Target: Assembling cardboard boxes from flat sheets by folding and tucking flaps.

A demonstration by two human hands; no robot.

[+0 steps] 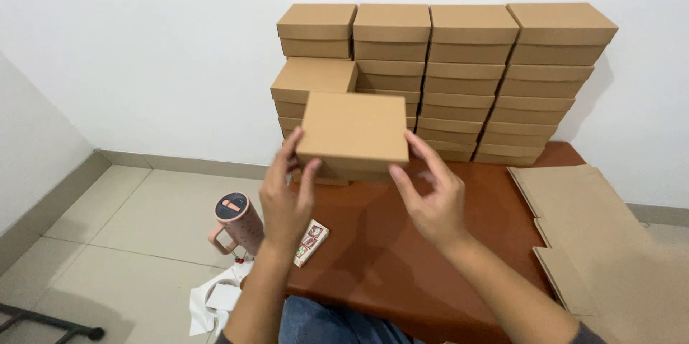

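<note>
Both hands held a box [353,132] in the air above the table [387,243], just before the stacks [459,78]: left hand [286,197] and right hand [430,197] pinched its lower corners. Fingertip-only grip looked slippable; a drop or shove could topple the uneven left stack

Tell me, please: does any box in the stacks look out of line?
Yes. In the leftmost stack, the second box from the top sticks out forward and leftward, not flush with the boxes above and below. The other stacks look tidy.
</note>
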